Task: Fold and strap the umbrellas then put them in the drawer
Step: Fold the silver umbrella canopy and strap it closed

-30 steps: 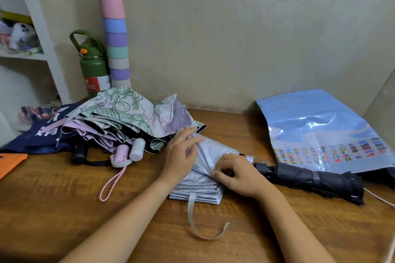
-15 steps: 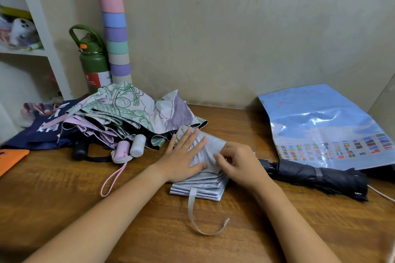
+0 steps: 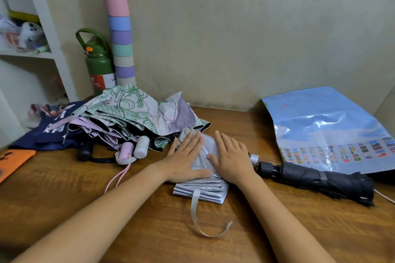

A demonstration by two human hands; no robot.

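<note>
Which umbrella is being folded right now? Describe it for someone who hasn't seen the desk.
On the wooden desk, centre front, the silver-grey umbrella lies flat under both hands. Unlike the floral heap on its left and the rolled black one on its right, its loose strap trails forward.

On the worktop (image 3: 149, 230), both hands lie flat on the folded umbrella (image 3: 201, 188) (left hand (image 3: 186, 158) beside right hand (image 3: 232, 160)), its strap (image 3: 197, 215) trailing toward the near edge. A heap of umbrellas (image 3: 132, 119) lies to its left, a rolled umbrella (image 3: 316, 177) to its right, the bottle (image 3: 99, 66) and stacked cups (image 3: 120, 38) behind against the wall.
</note>
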